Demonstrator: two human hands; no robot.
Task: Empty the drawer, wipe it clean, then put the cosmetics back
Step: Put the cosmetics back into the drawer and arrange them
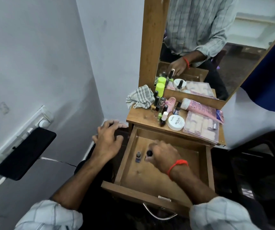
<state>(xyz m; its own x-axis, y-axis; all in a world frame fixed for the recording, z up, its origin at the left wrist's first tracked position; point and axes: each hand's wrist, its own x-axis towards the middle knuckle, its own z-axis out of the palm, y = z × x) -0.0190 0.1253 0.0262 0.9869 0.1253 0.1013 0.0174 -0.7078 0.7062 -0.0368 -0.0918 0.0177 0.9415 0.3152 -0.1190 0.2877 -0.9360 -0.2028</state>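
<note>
Tabletop [143,117] crowded: bottles [158,103], cloth [140,97], tubes [199,107].

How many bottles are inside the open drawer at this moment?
2. One small bottle stands free on the drawer floor, left of the right hand. A dark-capped bottle is gripped by that hand. The hand may hide more.
</note>
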